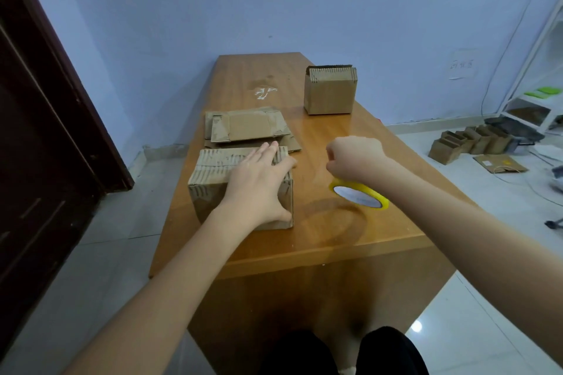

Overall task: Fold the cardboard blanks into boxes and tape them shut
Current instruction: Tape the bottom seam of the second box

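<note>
On the wooden bench (320,137), the near box (213,179) stands at the near left with its top flaps folded down. The left hand (259,183) lies flat over its top right part, fingers straight and pressing on the flaps, thumb spread down the near right face; its grip is released, curled round nothing. To the right of that box, the right hand (355,158) is clenched, knuckles up, grasping the yellow tape roll (359,195), which hangs tilted under the fist just above the bench with its pale core facing the camera; whether a strip runs from the roll to the box cannot be told. Just beyond the near box lies a stack of flat cardboard blanks (248,126), its near edge almost touching the box. Farther off, toward the far right of the bench, a 2nd box (330,90) stands upright, well apart from both hands, its corrugated top flaps standing up and its dark inside showing. A crumpled scrap of clear tape (265,91) lies on the bench to the left of that far box. On the floor (457,179) at the right sits a row of more small boxes (469,141) beside a white shelf unit (536,100). A dark door (36,131) fills the left edge, and the person's dark-clad knees (344,353) show at the bottom.
</note>
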`<control>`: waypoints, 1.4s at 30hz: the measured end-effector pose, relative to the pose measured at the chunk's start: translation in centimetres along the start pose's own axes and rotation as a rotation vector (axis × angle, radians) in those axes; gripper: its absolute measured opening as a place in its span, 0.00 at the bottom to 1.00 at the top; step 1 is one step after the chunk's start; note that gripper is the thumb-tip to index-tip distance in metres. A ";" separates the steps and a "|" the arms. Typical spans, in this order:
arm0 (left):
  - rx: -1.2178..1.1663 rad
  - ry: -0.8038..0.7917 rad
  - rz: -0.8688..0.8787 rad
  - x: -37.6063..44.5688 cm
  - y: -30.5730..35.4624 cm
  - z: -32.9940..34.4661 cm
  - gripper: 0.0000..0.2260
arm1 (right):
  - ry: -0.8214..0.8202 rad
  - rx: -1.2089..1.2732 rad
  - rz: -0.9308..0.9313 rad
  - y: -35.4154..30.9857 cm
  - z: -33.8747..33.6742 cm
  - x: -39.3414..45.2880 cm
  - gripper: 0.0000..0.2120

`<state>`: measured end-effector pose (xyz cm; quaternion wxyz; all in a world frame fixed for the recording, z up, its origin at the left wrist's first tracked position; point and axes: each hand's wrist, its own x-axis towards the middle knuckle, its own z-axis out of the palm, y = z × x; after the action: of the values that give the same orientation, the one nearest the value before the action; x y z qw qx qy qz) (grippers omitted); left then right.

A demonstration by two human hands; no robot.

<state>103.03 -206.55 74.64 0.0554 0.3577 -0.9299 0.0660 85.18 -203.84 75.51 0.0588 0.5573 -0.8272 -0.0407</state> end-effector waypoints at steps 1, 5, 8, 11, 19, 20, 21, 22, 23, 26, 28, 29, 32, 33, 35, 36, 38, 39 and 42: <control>0.019 -0.019 -0.004 0.1 0.2 -0.2 0.42 | 0.076 -0.063 0.018 0.1 0.3 -0.2 0.08; 0.174 -0.117 -0.021 1.4 1.7 -1.3 0.41 | 0.207 -0.296 0.025 0.2 2.4 -1.6 0.10; 0.228 -0.147 -0.056 2.5 2.3 -1.7 0.40 | 0.079 -0.382 0.022 0.3 4.5 -2.6 0.11; 0.313 -0.192 -0.098 3.2 3.1 -1.7 0.42 | 0.161 -0.395 0.049 1.0 6.9 -2.4 0.20; 0.438 -0.169 -0.055 3.5 3.9 -1.5 0.52 | 0.298 -0.088 0.162 1.0 6.7 -3.2 0.31; 0.353 -0.170 -0.061 3.3 3.4 -1.4 0.56 | 0.334 -0.048 0.176 0.8 6.2 -3.6 0.33; 0.232 -0.180 -0.062 3.1 2.7 -1.4 0.59 | 0.383 -0.010 0.170 0.5 5.5 -4.0 0.33; 0.067 -0.192 -0.061 2.6 2.0 -1.5 0.60 | 0.434 0.047 0.151 0.2 4.7 -4.4 0.32; -0.115 -0.186 -0.063 1.9 1.2 -1.8 0.59 | 0.466 0.131 0.115 -0.1 3.6 -4.8 0.30; -0.408 0.044 -0.109 -0.6 -1.9 -2.8 0.48 | 0.451 0.446 -0.100 -2.0 -0.1 -5.5 0.26; -0.462 0.156 -0.129 -2.1 -4.5 -2.2 0.38 | 0.386 0.549 -0.280 -3.9 -1.6 -5.8 0.26; -0.467 0.142 -0.115 -2.6 -5.6 -1.6 0.35 | 0.342 0.530 -0.363 -5.0 -1.9 -5.8 0.27; -0.426 0.093 -0.035 -3.0 -7.4 1.2 0.33 | 0.193 0.315 -0.462 -7.9 -0.6 -5.3 0.27; -0.446 0.129 -0.038 -2.9 -7.7 1.9 0.31 | 0.183 0.255 -0.457 -8.5 0.1 -4.9 0.27; -0.540 0.206 -0.063 -2.3 -8.0 2.6 0.26 | 0.211 0.219 -0.424 -8.8 0.7 -4.4 0.27; -0.592 0.237 -0.080 -2.1 -8.0 2.8 0.24 | 0.222 0.230 -0.412 -8.9 0.8 -4.3 0.27; -0.670 0.304 -0.118 -1.9 -7.9 3.1 0.22 | 0.232 0.264 -0.402 -8.8 0.8 -4.2 0.27; -0.687 0.339 -0.126 -2.0 -7.8 3.3 0.21 | 0.231 0.300 -0.396 -8.8 0.7 -4.3 0.26; -0.726 0.410 -0.121 -2.3 -7.9 3.9 0.21 | 0.239 0.476 -0.343 -8.7 0.7 -4.4 0.23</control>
<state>109.78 -211.44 71.15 0.3657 0.3485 -0.8397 -0.1995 94.72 -203.02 73.45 0.0157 0.6876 -0.6947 0.2106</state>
